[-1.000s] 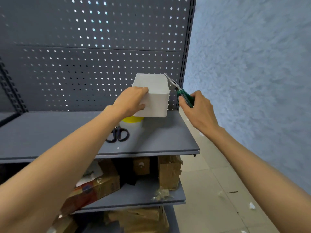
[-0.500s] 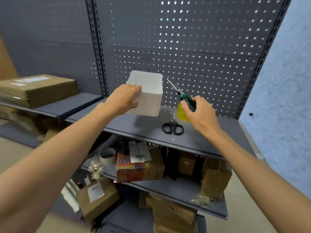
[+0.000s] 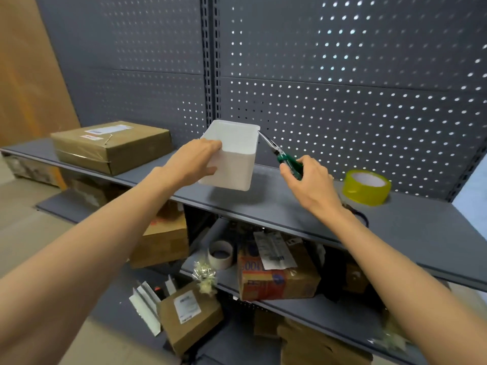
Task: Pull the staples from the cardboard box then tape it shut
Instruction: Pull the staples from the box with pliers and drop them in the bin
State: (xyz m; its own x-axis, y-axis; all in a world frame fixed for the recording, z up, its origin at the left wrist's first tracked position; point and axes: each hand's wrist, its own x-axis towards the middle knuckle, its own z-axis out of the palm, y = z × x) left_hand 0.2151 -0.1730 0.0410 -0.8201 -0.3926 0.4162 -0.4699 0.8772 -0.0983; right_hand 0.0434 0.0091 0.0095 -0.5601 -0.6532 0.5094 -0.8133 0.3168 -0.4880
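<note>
Now, left hand (image 3: 193,160): one; its grip is curled over the near rim of a white open-topped container (image 3: 232,156), thumb on the outer wall, holding it above the shelf.
Right hand (image 3: 309,181): one; its grip is closed round the green handles of a pair of pliers (image 3: 283,156), whose thin metal tips touch the container's right rim.
Cardboard box (image 3: 112,146): one on the upper shelf (image 3: 290,206), well left of the hands, clear tape round its near edge and a small metal piece, perhaps a staple, on top.
Labels on that box: two, one white and one with red; print too blurred to read.
Tape rolls: two; a yellow one (image 3: 366,187) on the upper shelf right of the right hand, a pale one (image 3: 220,254) on the lower shelf.
Lower-shelf boxes: several brown ones; one (image 3: 276,275) shows large digits like "000" under a white slip, another (image 3: 191,313) carries a white label, unreadable.
</note>
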